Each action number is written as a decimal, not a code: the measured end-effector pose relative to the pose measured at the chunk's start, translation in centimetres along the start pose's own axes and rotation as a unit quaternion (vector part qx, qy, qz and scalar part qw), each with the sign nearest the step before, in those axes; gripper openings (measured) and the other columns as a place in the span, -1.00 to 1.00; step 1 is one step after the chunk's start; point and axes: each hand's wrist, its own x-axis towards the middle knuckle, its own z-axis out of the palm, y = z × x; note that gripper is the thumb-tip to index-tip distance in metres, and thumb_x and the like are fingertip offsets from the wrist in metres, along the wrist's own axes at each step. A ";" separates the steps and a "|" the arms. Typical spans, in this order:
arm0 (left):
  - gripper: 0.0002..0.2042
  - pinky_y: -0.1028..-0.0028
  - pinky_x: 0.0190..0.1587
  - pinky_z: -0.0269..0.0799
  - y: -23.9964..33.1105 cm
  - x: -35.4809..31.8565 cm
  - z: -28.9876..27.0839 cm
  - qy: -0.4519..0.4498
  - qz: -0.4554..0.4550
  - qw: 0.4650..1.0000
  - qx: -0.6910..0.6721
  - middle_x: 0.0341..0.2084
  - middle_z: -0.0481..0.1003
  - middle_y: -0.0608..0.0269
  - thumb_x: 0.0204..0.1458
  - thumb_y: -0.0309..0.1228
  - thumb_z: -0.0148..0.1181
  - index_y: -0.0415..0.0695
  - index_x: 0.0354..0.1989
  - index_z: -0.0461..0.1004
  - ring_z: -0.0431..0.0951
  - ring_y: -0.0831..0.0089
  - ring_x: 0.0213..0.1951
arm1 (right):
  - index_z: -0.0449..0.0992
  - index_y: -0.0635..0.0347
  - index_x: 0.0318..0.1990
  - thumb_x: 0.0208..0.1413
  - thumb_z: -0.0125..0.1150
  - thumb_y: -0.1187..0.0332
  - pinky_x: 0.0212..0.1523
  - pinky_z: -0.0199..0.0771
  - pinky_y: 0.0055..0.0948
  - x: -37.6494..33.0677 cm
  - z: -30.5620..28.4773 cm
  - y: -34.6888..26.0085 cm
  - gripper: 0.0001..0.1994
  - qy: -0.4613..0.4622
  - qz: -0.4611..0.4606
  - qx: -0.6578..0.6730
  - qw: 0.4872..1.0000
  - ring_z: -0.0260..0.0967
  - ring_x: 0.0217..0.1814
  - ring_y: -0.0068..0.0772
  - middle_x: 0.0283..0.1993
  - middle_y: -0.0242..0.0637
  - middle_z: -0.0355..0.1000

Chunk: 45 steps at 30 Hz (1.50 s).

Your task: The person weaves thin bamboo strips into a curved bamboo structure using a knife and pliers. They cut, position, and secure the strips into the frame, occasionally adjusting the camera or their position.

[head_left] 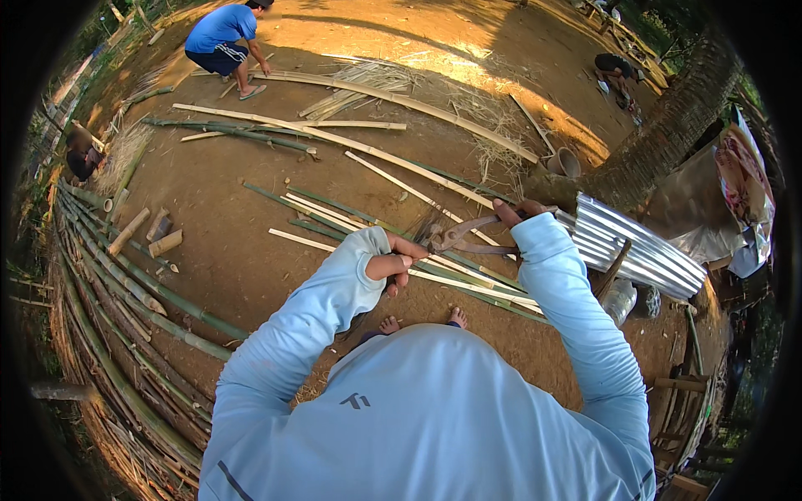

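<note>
My right hand grips the handle end of a pair of metal pincers, whose two handles are spread apart. The pincers' head lies just beside the fingertips of my left hand. That hand is closed in a pinch, thumb against fingers. A tuft of thin dark strands shows by the fingertips and the jaws; whether my left hand holds them is unclear. Below both hands, split bamboo strips, some pale and some green, lie on the dirt ground.
A pile of bamboo poles curves along the left. Short bamboo pieces lie beside it. Far left, a person in a blue shirt bends over long split bamboo. Corrugated metal sheeting and a tree trunk stand at right.
</note>
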 end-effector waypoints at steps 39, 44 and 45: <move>-0.42 0.51 -0.55 0.38 0.4 -0.4 0.8 0.000 0.014 1.000 0.002 -0.36 0.40 0.16 -0.03 -0.61 0.12 -0.23 0.21 0.07 0.45 0.49 -0.51 | 0.63 0.05 -0.50 -0.12 0.30 0.26 -0.48 0.43 -0.23 0.3 -2.0 -2.0 -0.89 -0.077 -0.028 -0.196 0.977 0.50 -0.46 -0.18 -0.59 -0.23 0.47; -0.43 0.48 -0.54 0.42 -1.6 -0.1 0.1 -0.021 0.001 0.999 0.037 -0.34 0.43 0.12 -0.02 -0.66 0.08 -0.24 0.21 0.06 0.45 0.49 -0.52 | 0.63 0.07 -0.50 -0.09 0.23 0.31 -0.51 0.43 -0.26 -0.7 -1.4 -2.4 -0.90 -0.111 -0.084 -0.205 0.969 0.50 -0.49 -0.23 -0.61 -0.27 0.46; -0.43 0.47 -0.53 0.43 -2.0 -0.1 0.2 -0.025 -0.005 0.998 0.052 -0.33 0.43 0.12 -0.02 -0.67 0.07 -0.24 0.21 0.05 0.45 0.49 -0.52 | 0.63 0.07 -0.50 -0.09 0.23 0.32 -0.51 0.42 -0.26 -0.8 -1.3 -2.5 -0.90 -0.118 -0.091 -0.205 0.967 0.50 -0.50 -0.23 -0.62 -0.27 0.46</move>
